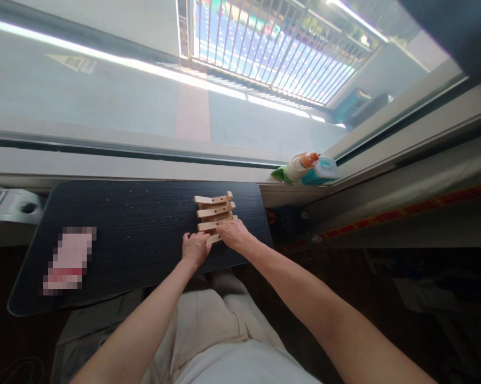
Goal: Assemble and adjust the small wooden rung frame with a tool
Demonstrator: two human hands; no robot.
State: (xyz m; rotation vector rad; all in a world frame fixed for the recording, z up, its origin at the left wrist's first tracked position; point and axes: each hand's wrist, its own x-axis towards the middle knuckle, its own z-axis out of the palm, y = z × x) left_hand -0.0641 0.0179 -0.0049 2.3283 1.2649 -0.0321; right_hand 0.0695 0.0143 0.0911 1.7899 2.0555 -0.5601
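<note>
A small stack of pale wooden blocks [215, 212] stands on the right part of a black tabletop [136, 234], laid in crossing layers. My right hand [233, 233] rests against the stack's near side, fingers curled onto the lowest blocks. My left hand [195, 248] is just left of it, fingers closed at the end of a low block that sticks out toward me. Both forearms reach in from below.
A blurred pink patch [69, 260] lies at the table's left. On the window ledge to the right stand a white bottle with an orange cap [301, 164] and a teal box [323, 172]. Large window glass runs behind the table; my lap is under its near edge.
</note>
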